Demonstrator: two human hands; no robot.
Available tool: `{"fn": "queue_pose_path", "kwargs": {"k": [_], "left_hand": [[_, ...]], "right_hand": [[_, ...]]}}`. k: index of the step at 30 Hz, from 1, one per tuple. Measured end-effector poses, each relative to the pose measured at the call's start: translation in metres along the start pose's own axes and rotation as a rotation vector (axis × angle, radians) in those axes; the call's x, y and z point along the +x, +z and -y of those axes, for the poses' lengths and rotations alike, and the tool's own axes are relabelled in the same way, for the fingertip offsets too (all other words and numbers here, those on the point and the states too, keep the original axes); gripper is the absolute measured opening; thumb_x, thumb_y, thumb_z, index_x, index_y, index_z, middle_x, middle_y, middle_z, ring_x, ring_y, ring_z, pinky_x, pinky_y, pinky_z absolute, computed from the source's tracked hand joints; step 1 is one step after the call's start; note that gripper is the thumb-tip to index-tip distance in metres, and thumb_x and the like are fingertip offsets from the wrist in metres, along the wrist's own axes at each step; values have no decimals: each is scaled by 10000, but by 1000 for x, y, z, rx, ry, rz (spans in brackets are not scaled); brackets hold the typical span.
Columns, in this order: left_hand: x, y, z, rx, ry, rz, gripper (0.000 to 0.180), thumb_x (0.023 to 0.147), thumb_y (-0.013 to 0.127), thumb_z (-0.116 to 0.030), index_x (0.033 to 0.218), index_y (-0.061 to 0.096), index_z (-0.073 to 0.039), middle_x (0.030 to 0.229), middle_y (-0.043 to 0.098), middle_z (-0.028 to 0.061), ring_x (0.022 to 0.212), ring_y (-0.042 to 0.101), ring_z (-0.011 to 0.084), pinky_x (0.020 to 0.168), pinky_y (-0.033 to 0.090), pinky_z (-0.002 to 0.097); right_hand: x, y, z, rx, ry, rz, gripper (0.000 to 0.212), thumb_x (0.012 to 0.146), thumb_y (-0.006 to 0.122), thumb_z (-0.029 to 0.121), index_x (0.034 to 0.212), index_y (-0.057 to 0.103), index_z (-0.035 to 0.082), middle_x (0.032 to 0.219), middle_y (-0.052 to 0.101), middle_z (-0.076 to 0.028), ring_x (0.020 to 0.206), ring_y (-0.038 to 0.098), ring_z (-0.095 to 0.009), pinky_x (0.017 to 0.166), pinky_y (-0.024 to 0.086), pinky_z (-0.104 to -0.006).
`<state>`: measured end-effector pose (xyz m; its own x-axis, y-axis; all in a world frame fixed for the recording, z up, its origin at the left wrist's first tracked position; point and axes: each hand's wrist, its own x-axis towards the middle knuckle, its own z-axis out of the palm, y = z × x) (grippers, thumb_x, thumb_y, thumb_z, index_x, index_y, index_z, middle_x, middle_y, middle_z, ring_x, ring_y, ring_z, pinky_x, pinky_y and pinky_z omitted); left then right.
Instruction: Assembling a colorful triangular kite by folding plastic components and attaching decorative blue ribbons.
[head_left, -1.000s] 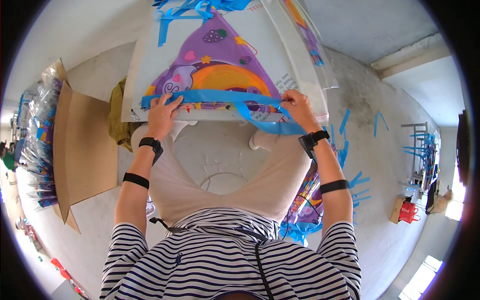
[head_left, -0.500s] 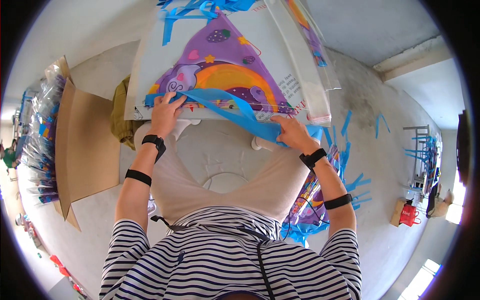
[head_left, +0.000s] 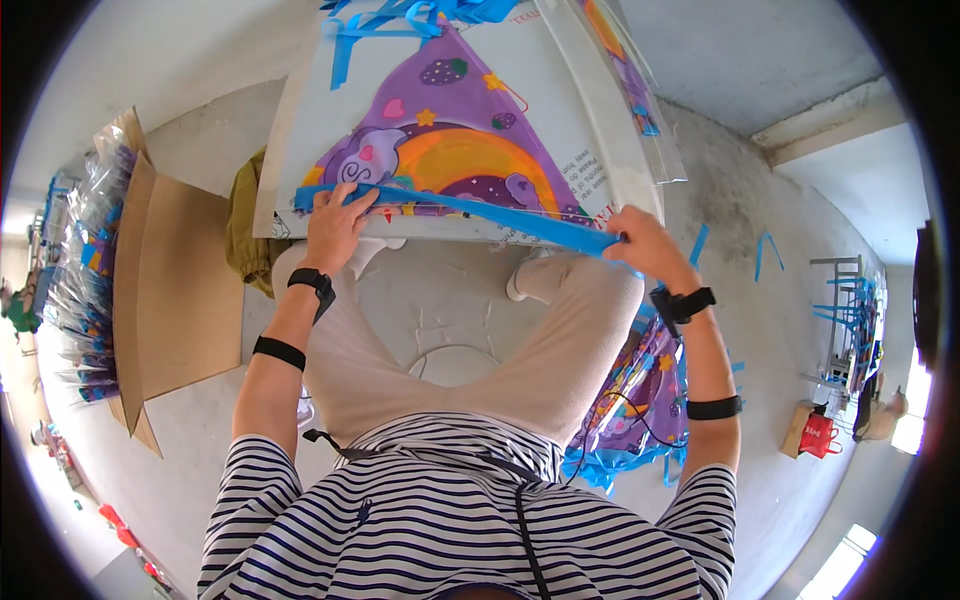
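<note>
A purple triangular kite (head_left: 440, 95), printed with a rainbow, lies flat on a white printed board (head_left: 330, 110) in front of me. Along its near edge runs a blue ribbon (head_left: 500, 217). My left hand (head_left: 338, 225) holds the ribbon down near its left end, thumb and fingers bent against the kite. At the board's near right corner, my right hand (head_left: 650, 243) pinches the ribbon between thumb and fingers. Between both hands the ribbon is stretched nearly straight. What lies under my left palm is hidden.
Left of me stands an open cardboard box (head_left: 180, 290) beside plastic-wrapped packs (head_left: 80, 290). More purple kites (head_left: 640, 390) with blue strips lie by my right leg. Blue ribbons (head_left: 420, 15) are piled at the board's far edge. A clear plastic sleeve (head_left: 625, 110) lies along its right side.
My right hand has moved right and slightly away from me, drawing the slack, drooping ribbon straight. My left hand has stayed on the ribbon.
</note>
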<state>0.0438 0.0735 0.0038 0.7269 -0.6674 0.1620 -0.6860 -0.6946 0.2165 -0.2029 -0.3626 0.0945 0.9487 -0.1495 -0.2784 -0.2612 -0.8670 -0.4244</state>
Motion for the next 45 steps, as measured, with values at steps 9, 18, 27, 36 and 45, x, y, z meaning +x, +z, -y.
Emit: {"fn": "queue_pose_path", "kwargs": {"k": [9, 18, 27, 36, 45], "left_hand": [[2, 1, -2, -8, 13, -4, 545, 839, 770, -78, 1332, 690, -295, 1389, 550, 33, 1188, 524, 374, 979, 524, 443], [5, -6, -4, -18, -11, 54, 553, 835, 779, -75, 1339, 688, -284, 1390, 542, 39, 1217, 527, 344, 976, 533, 435], [12, -6, -7, 2, 112, 19, 506, 772, 806, -48, 1256, 714, -166, 1375, 535, 68, 1279, 496, 354, 1024, 484, 457], [20, -10, -17, 33, 124, 143, 440, 775, 775, -20, 1200, 665, -44, 1220, 593, 65, 1163, 591, 307, 928, 512, 430], [29, -23, -66, 107, 16, 285, 835, 754, 802, -607, 1481, 531, -298, 1127, 588, 209, 993, 607, 418, 851, 495, 532]], "right_hand": [[7, -57, -46, 354, 147, 74, 264, 687, 797, 109, 900, 686, -1, 866, 679, -105, 828, 661, -277, 767, 526, -364], [-1, -51, -120, -179, 159, -100, 256, 686, 754, 115, 888, 688, -28, 857, 673, -190, 823, 670, -369, 746, 527, -427], [3, -53, -212, 45, 324, -40, 321, 769, 732, 229, 918, 678, -50, 941, 648, -254, 924, 643, -374, 802, 486, -450], [0, -77, -222, -52, 392, 42, 364, 729, 759, 270, 850, 669, -62, 817, 637, -224, 769, 631, -315, 714, 481, -441], [-7, -61, -225, -115, 446, -51, 273, 705, 742, 130, 937, 731, -14, 927, 708, -228, 901, 699, -365, 793, 539, -427]]}}
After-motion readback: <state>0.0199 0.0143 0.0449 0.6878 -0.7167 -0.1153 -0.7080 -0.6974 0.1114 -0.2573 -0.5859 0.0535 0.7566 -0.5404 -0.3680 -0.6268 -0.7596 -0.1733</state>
